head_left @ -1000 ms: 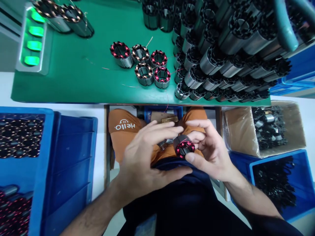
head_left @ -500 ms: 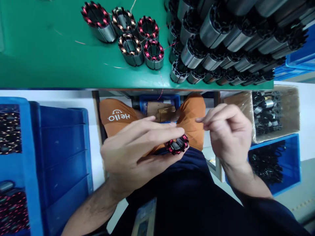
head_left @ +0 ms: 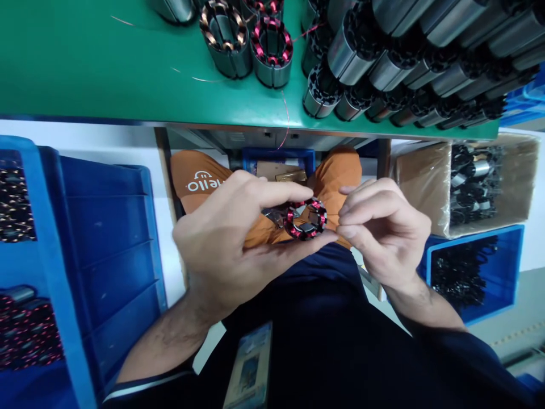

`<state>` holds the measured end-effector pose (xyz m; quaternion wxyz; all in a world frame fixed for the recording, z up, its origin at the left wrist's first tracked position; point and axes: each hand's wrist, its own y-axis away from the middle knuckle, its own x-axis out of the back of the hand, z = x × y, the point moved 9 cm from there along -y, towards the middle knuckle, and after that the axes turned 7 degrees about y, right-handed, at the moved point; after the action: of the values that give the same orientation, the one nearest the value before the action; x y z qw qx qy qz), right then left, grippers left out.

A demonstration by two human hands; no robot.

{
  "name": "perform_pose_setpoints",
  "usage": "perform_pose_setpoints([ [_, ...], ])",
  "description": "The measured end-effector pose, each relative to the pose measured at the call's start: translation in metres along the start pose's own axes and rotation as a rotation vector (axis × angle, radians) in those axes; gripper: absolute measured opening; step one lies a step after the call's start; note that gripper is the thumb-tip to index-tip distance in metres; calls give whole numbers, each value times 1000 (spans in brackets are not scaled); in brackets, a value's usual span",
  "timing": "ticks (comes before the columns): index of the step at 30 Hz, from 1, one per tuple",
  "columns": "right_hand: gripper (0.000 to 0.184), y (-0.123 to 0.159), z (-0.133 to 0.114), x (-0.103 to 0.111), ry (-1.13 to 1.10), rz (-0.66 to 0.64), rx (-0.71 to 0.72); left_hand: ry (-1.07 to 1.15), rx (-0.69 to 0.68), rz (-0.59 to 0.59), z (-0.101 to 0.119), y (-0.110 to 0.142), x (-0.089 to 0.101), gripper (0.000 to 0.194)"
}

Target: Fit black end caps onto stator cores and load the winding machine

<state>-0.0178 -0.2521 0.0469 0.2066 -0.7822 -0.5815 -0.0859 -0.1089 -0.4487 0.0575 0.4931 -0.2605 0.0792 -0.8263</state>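
Note:
My left hand (head_left: 230, 227) is closed around a motor stator (head_left: 307, 233) with red windings, thumb and forefinger on its sides. The stator's open end faces up toward me, over my lap. Just right of it, my right hand (head_left: 383, 227) has thumb and forefinger pinched together. Anything between those fingertips is too fine to make out. On the bench beyond stand a copper-wound stator (head_left: 232, 63) and a red-wound stator (head_left: 273, 75), with others partly out of view. A thin loose red wire (head_left: 288, 113) hangs over the bench edge.
Stacked unwound stators (head_left: 394, 71) crowd the right of the green bench (head_left: 85, 74). Blue bins (head_left: 110, 227) at the left hold wound stators. At the right are a carton (head_left: 426, 176) of metal parts and a blue bin (head_left: 513, 272) of black parts.
The stator in my left hand has risen and tilted to show more of its open end. My right hand has come closer to it. The view has shifted down from the bench.

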Motion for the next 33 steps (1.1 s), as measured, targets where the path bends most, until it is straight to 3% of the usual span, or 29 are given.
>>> perform_pose_setpoints([
  [3,9,-1,1,3,-23,51,-34,95,-2,-25,3,-1,-10,34],
  [5,9,4,10,-3,-85,87,-166,136,13,-41,1,-2,-17,31],
  [8,26,19,29,-28,-277,48,-425,80,-38,-26,1,-1,-20,25],
  [10,30,28,36,-44,-411,11,-505,22,-92,-22,2,1,-20,28],
  [15,13,37,41,-50,-493,78,-496,-115,-152,-67,3,9,-26,33],
  [19,21,36,43,-47,-473,90,-546,-150,-198,-58,4,13,-30,33],
  [23,17,23,31,-40,-497,20,-469,-129,-179,-42,12,12,-27,32],
  [26,11,3,16,-27,-364,-103,-320,-62,-74,-60,14,6,-21,22],
  [29,14,-18,-6,-8,-53,-226,-50,259,192,-222,-16,2,-30,11],
  [31,15,-22,-13,-2,104,-323,69,625,478,-487,-44,17,-58,42],
  [33,13,-18,-2,1,126,-401,-12,862,678,-646,-62,38,-77,76],
])
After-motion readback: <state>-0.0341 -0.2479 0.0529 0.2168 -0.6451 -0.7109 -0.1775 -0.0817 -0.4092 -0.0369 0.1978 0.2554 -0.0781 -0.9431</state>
